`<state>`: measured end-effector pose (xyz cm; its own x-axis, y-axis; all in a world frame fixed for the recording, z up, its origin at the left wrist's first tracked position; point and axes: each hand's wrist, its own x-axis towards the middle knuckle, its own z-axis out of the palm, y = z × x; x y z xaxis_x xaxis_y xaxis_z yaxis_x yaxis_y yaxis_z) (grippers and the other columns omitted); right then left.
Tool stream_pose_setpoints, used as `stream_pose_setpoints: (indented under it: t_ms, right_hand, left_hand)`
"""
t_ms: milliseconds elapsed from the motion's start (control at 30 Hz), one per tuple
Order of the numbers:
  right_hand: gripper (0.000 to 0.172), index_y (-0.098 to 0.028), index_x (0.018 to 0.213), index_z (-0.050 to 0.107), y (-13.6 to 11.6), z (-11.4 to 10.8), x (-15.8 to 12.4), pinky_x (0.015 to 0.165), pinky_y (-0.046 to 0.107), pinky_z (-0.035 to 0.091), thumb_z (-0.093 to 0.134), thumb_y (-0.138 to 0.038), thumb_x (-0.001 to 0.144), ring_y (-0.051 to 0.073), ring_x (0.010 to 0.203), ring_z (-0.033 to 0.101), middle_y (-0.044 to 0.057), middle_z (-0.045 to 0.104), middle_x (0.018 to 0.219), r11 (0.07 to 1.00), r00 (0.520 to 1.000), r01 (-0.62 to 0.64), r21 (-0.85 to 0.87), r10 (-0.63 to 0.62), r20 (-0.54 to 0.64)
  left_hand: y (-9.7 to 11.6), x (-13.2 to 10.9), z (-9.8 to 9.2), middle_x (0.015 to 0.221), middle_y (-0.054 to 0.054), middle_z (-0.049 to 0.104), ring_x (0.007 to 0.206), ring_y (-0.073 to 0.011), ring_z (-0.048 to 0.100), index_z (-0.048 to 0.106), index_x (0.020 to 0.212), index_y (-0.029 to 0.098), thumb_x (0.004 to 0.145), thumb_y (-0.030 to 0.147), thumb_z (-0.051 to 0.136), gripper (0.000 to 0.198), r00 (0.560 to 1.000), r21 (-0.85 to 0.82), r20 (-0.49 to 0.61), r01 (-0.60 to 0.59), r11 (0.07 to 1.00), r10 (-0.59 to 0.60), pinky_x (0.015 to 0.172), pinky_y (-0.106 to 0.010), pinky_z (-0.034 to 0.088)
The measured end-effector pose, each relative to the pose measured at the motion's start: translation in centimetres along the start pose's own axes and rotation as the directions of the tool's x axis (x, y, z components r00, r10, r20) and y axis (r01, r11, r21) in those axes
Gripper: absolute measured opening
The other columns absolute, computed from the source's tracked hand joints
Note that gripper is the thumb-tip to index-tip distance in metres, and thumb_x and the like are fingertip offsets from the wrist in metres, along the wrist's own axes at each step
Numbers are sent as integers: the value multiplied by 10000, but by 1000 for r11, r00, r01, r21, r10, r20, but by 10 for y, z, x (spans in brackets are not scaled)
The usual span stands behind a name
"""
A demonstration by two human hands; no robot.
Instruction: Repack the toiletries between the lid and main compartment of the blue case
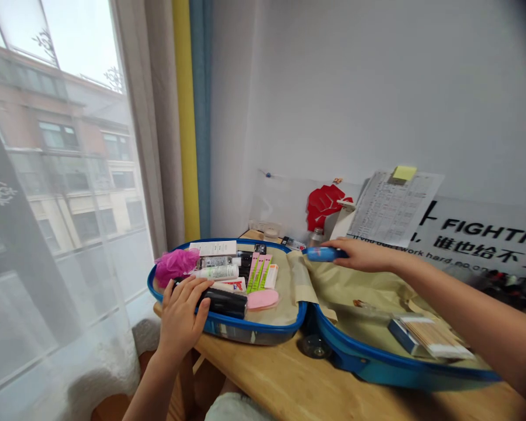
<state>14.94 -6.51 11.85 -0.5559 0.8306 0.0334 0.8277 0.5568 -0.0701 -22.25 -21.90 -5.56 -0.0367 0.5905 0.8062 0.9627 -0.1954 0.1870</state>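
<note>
An open blue suitcase point(263, 338) lies on a wooden table, its two halves spread apart. My left hand point(182, 316) is over the left half, fingers and thumb closed around the end of a black cylindrical bottle point(228, 304). Beside that bottle are a pink oval pad point(263, 299), a white tube point(219, 272), pink-and-green sachets point(256, 272), a white box point(213, 248) and a magenta bath puff point(177, 263). Above the hinge side of the right half, my right hand point(362, 254) grips a blue bottle point(322, 254), slightly blurred; its label is unreadable.
In the right half sits a blue-and-white box point(427, 338) with thin wooden sticks. Behind the suitcase stand a clear glass bottle point(316, 235) and a clipboard with papers point(386, 204), against a lettered wall banner point(491, 234). Sheer curtains point(70, 234) hang at the left.
</note>
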Motion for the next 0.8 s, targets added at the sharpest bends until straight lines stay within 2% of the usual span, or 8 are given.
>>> stream_pose_setpoints:
  t_ms: [67, 200, 333, 433, 500, 567, 667, 800]
  right_hand:
    - [454, -232, 1175, 599, -39, 0, 12, 844, 322, 453, 597, -294, 725, 236, 985, 622, 83, 659, 1112, 990, 993, 120, -80, -119, 20]
    - [337, -235, 1066, 630, -111, 6, 38, 687, 292, 432, 619, -226, 729, 228, 874, 633, 52, 687, 975, 926, 966, 258, -275, -243, 86]
    - [280, -217, 976, 674, -160, 15, 61, 673, 278, 405, 601, -104, 730, 205, 897, 615, 64, 658, 1038, 791, 847, 531, -304, -496, 192]
    - [275, -230, 915, 699, -184, 23, 75, 662, 265, 393, 625, -75, 700, 182, 868, 610, 45, 654, 1035, 738, 780, 625, -255, -574, 250]
    - [276, -233, 874, 706, -197, 29, 82, 666, 259, 391, 633, -55, 676, 174, 852, 609, 33, 665, 1002, 732, 762, 644, -224, -587, 272]
    - [310, -220, 905, 704, -209, 36, 90, 673, 256, 397, 646, -47, 655, 174, 844, 613, 38, 673, 990, 740, 756, 647, -186, -591, 281]
    - [470, -210, 1098, 644, -220, 46, 102, 706, 243, 415, 683, -84, 647, 172, 884, 617, 40, 679, 1034, 767, 756, 636, -86, -596, 271]
    - [556, -192, 1263, 515, -222, 63, 113, 704, 199, 438, 636, -106, 728, 105, 804, 627, 12, 693, 1030, 814, 784, 573, 94, -578, 225]
  left_hand:
    - [0, 0, 0, 1135, -40, 665, 1133, -240, 527, 618, 1108, 253, 917, 338, 366, 327, 1000, 0, -2, -1, 1000, 1, 1091, -466, 205]
    - [0, 1, 0, 1138, -42, 665, 1140, -237, 522, 608, 1122, 240, 923, 336, 365, 329, 1000, -7, 8, 1, 1000, -1, 1091, -462, 200]
    - [0, 0, 0, 1141, -40, 665, 1147, -241, 522, 606, 1126, 241, 924, 332, 368, 324, 1000, -2, 14, 3, 1000, -3, 1091, -463, 196]
    - [0, 0, 0, 1136, -37, 667, 1139, -236, 529, 604, 1127, 245, 923, 325, 374, 318, 1000, -4, 8, -5, 1000, 5, 1086, -461, 201]
    - [1, 0, 0, 1130, -35, 669, 1131, -234, 533, 605, 1126, 244, 922, 324, 375, 318, 1000, -2, 1, -9, 1000, 9, 1083, -460, 206]
    - [1, 0, 0, 1122, -36, 671, 1128, -233, 535, 613, 1118, 243, 920, 326, 376, 319, 1000, 1, -6, -6, 1000, 6, 1084, -456, 210]
    - [1, 0, 0, 1126, -33, 669, 1132, -227, 534, 616, 1121, 251, 918, 322, 379, 320, 1000, 0, -6, 0, 1000, 0, 1090, -448, 208]
    - [1, 0, 1, 1129, -34, 666, 1132, -229, 534, 615, 1110, 255, 922, 327, 378, 311, 1000, -7, -7, 3, 1000, -3, 1087, -451, 208]
